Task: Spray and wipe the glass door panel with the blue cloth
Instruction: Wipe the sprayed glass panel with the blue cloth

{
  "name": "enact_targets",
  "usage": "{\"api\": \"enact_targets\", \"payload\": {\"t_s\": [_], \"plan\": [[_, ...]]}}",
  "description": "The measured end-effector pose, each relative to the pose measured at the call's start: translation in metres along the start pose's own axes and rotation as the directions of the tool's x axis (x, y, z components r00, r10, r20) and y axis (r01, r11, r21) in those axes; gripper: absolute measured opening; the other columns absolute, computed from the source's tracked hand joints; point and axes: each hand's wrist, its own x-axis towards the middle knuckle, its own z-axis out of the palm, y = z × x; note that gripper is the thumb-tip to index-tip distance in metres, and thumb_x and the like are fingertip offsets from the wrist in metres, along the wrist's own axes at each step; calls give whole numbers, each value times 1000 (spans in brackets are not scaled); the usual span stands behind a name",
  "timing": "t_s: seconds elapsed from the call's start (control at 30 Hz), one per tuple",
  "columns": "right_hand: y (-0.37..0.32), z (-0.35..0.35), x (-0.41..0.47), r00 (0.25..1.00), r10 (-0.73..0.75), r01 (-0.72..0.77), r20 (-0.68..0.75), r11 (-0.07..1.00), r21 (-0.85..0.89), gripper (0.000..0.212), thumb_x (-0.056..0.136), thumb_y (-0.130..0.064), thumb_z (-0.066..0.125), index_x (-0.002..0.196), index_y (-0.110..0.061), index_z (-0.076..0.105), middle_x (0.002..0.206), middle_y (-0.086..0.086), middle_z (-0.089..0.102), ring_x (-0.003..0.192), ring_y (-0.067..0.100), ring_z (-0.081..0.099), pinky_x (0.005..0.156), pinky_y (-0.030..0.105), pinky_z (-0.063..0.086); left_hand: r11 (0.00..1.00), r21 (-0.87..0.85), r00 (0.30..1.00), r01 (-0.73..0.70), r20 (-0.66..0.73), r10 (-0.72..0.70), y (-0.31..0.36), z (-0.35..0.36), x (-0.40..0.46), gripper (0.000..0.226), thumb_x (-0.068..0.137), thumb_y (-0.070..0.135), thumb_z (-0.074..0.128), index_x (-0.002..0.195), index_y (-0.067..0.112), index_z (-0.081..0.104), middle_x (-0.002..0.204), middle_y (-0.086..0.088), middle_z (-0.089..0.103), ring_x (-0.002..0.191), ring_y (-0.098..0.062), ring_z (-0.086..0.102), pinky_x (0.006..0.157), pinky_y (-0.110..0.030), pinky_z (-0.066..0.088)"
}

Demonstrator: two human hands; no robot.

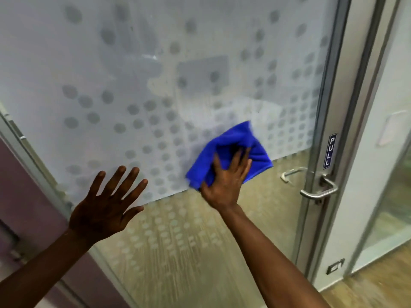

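Two bare hands are raised against a frosted glass door panel (138,90) patterned with grey dots and framed in grey metal. Right hand (224,181) lies flat on a bright blue microfibre cloth (242,138), fingers (239,158) straight and spread, pressing the cloth to the glass; nothing is curled round it. The cloth is bunched into loose folds and sits at the lower edge of the frosted band, where clear glass begins, right of the panel's centre. Its upper corner is blurred. Left hand (106,203) is held up near the panel, to the left of and slightly below the cloth, palm toward the glass, fingers straight and fanned, gripping nothing; contact with the glass cannot be confirmed. A brushed steel lever handle (320,190) is fitted on the right stile, with a narrow dark blue "PULL" label (329,151) just above it. A purple wall surface (20,187) borders the frame at left.
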Motion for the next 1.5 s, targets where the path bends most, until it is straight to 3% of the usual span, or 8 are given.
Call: {"api": "enact_targets", "payload": {"t_s": [0.17, 0.5, 0.67, 0.83, 1.0, 1.2, 1.4, 1.5], "plan": [[48, 0, -34, 935, -334, 340, 118, 939, -43, 64, 75, -73, 65, 133, -47, 59, 148, 16, 41, 148, 49, 26, 123, 62, 11, 994, -103, 999, 38, 42, -34, -1, -5, 2, 73, 95, 59, 51, 157, 23, 36, 166, -12, 30, 156, -32, 23, 119, -59, 29], [69, -31, 102, 816, 522, -525, -248, 849, 62, 79, 84, -61, 46, 144, -9, 53, 143, 41, 45, 136, 63, 38, 112, 69, 30, 945, -156, 949, 289, -85, -304, -37, -19, 84, 74, 98, 56, 49, 159, 17, 31, 164, -21, 29, 157, -38, 16, 124, -60, 20], [-19, -51, 129, 983, -122, 119, -139, 993, -30, 76, 79, -69, 52, 147, -35, 49, 161, 30, 28, 151, 53, 16, 122, 63, 12, 940, -132, 939, 315, -101, -328, -30, -13, 84, 75, 97, 55, 51, 156, 11, 37, 164, -24, 29, 155, -43, 21, 123, -63, 21], [8, -44, 84, 687, -726, 726, 15, 687, -9, 64, 80, -71, 62, 140, -48, 55, 160, 7, 40, 154, 34, 26, 113, 50, 38, 907, -214, 922, 363, -57, -383, -34, -24, 91, 73, 94, 56, 50, 148, 6, 48, 161, -25, 32, 155, -44, 18, 125, -60, 15], [98, -51, 116, 964, -221, 208, -147, 973, -99, 78, 76, -70, 60, 144, -34, 48, 159, 27, 30, 150, 49, 23, 119, 61, 25, 908, -162, 911, 385, -92, -403, -64, -37, 112, 72, 95, 55, 49, 149, 8, 45, 162, -24, 32, 155, -44, 18, 124, -62, 18], [76, -81, 218, 877, 359, -357, -320, 932, 68, 87, 89, -78, 29, 151, -18, 36, 153, 34, 35, 140, 57, 33, 112, 65, 28, 896, -141, 889, 421, -131, -438, -72, -34, 126, 75, 94, 57, 50, 149, 5, 46, 161, -27, 32, 155, -45, 19, 126, -58, 16], [-61, -80, 206, 958, -211, 215, -193, 977, 3, 81, 81, -72, 51, 153, -38, 39, 167, 24, 16, 154, 48, 8, 123, 64, 6, 832, -282, 859, 477, -49, -509, -68, -45, 131, 79, 96, 64, 40, 151, 7, 41, 166, -22, 24, 156, -43, 16, 129, -54, 12], [-92, -64, 154, 781, -622, 624, -50, 781, 33, 76, 84, -73, 53, 153, -46, 34, 169, 10, 17, 156, 42, 8, 118, 68, 18, 775, -361, 827, 519, -17, -562, -69, -55, 131, 75, 98, 61, 37, 152, 9, 40, 168, -15, 20, 157, -41, 13, 130, -52, 8]]}}
